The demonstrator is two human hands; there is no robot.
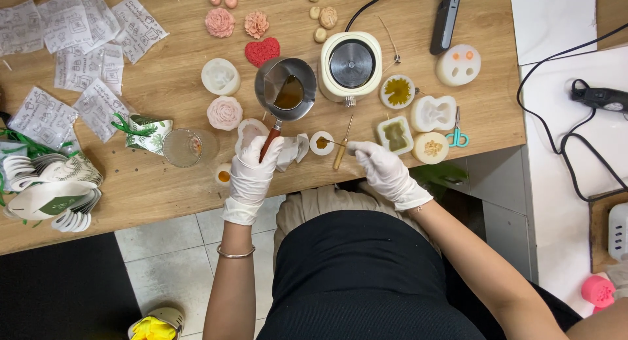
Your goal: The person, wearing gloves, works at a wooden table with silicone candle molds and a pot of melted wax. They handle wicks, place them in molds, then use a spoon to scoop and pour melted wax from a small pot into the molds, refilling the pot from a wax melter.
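Observation:
Both hands wear white gloves. My left hand [253, 173] grips the brown wooden handle of a small metal pouring pot [286, 89] that stands on the wooden table [163, 183] with amber liquid inside. My right hand [383, 170] pinches a thin stick whose tip rests in a small round white dish [322, 143] of amber liquid. A gold-handled tool [343, 147] lies just beside that dish. A crumpled white tissue [293, 150] sits between the two hands.
A cream electric heater [351, 65] stands behind the pot. White moulds [433, 112], flower-shaped pink pieces [220, 22], a red heart [262, 51], teal scissors [457, 136], a glass cup [182, 147], printed packets [78, 32] and stacked white spoons [49, 193] crowd the table. Black cables [569, 143] run at the right.

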